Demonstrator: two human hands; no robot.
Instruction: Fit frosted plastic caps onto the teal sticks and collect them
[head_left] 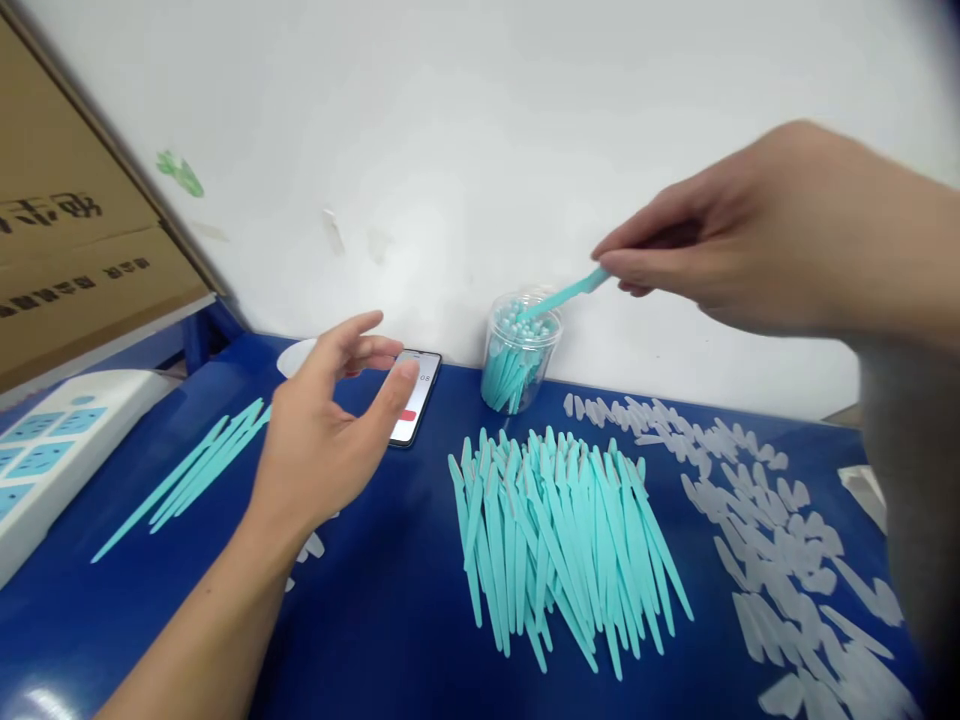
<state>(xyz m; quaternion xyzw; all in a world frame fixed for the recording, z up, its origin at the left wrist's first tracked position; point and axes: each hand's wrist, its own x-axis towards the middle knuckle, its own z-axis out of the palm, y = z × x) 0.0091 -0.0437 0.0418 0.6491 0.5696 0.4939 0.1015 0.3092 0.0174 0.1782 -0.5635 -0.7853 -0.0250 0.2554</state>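
Pinching teal stick (pixel 566 296); right hand (pixel 757 235) near jar (pixel 541 365).

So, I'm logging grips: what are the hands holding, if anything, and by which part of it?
The right hand pinches one teal stick by its upper end; the left hand is open and appears to hold nothing.

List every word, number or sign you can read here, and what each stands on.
"08": on the phone screen; anything before it is hidden by the left hand.
Unreadable: two rows of dark characters on the cardboard box, too blurred to quote.
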